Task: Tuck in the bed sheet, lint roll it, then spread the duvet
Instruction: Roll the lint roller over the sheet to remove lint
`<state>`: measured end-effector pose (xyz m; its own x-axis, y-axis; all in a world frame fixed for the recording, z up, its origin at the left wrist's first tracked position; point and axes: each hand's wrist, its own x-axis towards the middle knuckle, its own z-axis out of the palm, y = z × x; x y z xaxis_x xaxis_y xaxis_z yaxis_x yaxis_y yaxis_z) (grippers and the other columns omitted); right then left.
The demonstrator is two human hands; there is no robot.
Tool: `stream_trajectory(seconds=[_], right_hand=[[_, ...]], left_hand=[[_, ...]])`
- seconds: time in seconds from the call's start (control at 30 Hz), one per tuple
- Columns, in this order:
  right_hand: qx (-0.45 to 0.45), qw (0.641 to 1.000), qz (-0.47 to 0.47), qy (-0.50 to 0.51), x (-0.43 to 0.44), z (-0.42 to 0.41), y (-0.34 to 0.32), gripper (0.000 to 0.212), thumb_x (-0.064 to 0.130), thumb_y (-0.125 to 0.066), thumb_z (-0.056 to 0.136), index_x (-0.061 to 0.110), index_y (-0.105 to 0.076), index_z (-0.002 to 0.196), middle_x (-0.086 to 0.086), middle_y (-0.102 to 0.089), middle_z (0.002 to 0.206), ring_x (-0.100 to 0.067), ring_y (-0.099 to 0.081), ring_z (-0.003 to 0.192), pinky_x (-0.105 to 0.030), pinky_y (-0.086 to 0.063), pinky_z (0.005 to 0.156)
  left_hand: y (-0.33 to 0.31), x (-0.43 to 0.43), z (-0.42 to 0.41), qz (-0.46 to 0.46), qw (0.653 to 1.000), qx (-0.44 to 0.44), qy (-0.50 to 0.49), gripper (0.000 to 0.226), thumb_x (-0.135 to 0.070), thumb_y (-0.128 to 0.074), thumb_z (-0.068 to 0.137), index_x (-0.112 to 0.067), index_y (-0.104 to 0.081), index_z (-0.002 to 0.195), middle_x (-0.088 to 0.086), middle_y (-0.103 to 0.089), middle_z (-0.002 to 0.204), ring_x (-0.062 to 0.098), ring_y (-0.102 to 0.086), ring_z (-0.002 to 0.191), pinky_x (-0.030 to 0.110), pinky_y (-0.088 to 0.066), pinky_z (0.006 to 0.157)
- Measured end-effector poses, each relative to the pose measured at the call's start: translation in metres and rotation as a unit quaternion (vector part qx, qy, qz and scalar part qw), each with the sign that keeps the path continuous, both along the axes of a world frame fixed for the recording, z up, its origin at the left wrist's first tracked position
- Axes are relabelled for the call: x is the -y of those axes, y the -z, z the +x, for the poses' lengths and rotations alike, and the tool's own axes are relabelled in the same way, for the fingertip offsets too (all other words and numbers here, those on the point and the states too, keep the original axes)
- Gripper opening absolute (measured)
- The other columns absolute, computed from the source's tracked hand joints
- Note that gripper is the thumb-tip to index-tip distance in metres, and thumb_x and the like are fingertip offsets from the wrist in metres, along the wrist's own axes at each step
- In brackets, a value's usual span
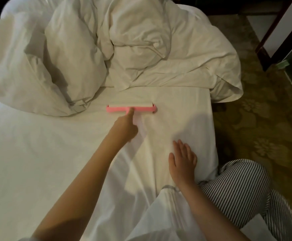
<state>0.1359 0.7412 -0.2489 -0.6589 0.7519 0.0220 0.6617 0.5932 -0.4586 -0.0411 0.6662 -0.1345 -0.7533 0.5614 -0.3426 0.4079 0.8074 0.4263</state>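
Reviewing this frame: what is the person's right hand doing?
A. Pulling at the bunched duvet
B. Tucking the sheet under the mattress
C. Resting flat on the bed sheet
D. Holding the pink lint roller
C: the right hand lies palm down with straight fingers on the bed sheet, while the left hand holds the lint roller farther up the bed.

Floral olive-gold carpet [263, 136] covers the floor right of the right-hand fingers [181, 146]. Way up-right of them there's a dark wooden furniture frame [270, 56], with some small green thing [283, 64] beside its foot.
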Motion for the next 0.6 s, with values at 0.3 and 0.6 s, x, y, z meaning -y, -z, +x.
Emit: stream_trajectory(seconds=[0.3, 0.6], right_hand=[[0.013, 1.000, 0.005, -0.001, 0.001, -0.002, 0.002, 0.047, 0.029, -0.037, 0.083, 0.012, -0.067, 0.115, -0.010, -0.065, 0.120, -0.030, -0.063, 0.107, -0.039, -0.027, 0.090], [-0.021, 0.996, -0.008, 0.087, -0.010, -0.006, 0.008, 0.054, 0.032, -0.029, 0.087, 0.013, -0.059, 0.127, -0.011, -0.054, 0.135, -0.036, -0.046, 0.128, -0.053, -0.029, 0.105]], left_hand=[[0.007, 0.014, -0.002, -0.035, 0.998, -0.034, 0.036, 0.077, -0.002, -0.038, 0.088, -0.027, -0.002, 0.151, 0.004, -0.050, 0.066, 0.015, -0.050, 0.053, 0.032, -0.047, 0.060], [-0.018, -0.043, -0.011, 0.030, 0.994, -0.108, 0.014, 0.064, -0.003, -0.040, 0.087, -0.012, -0.022, 0.147, 0.023, -0.062, 0.103, 0.035, -0.059, 0.090, 0.031, -0.040, 0.071]])
